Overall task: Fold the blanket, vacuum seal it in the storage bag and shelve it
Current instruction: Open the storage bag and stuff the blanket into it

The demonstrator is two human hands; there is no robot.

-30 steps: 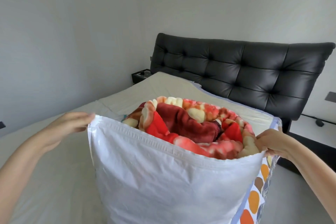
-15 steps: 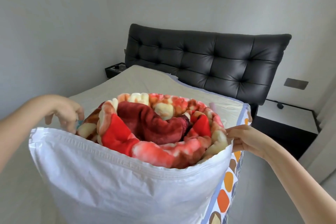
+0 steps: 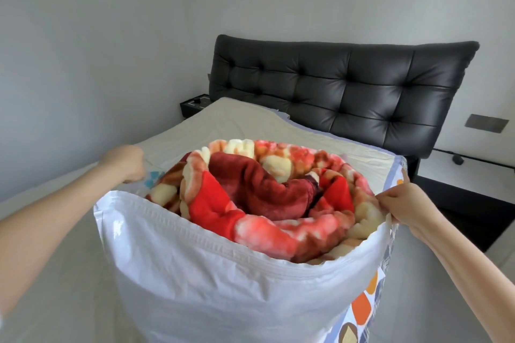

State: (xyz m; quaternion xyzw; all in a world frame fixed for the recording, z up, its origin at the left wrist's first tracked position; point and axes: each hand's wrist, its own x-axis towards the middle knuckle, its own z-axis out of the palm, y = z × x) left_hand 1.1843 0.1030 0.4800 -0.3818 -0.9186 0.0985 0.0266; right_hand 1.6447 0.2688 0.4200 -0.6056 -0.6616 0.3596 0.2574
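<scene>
Down in the lower middle of the frame, the rolled-up blanket (image 3: 267, 198) is stuffed into the open storage bag (image 3: 223, 287), top poking out. Bag rim is pinched on both sides: left hand (image 3: 125, 164) grip clamped at centre left, right hand (image 3: 401, 203) at centre right. Bed (image 3: 237, 122) sits behind.

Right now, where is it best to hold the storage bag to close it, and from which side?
Probably the storage bag at its ribbed zip strip, pinched at both ends from the sides, as the left hand and right hand do. The blanket bulges above the middle.
</scene>
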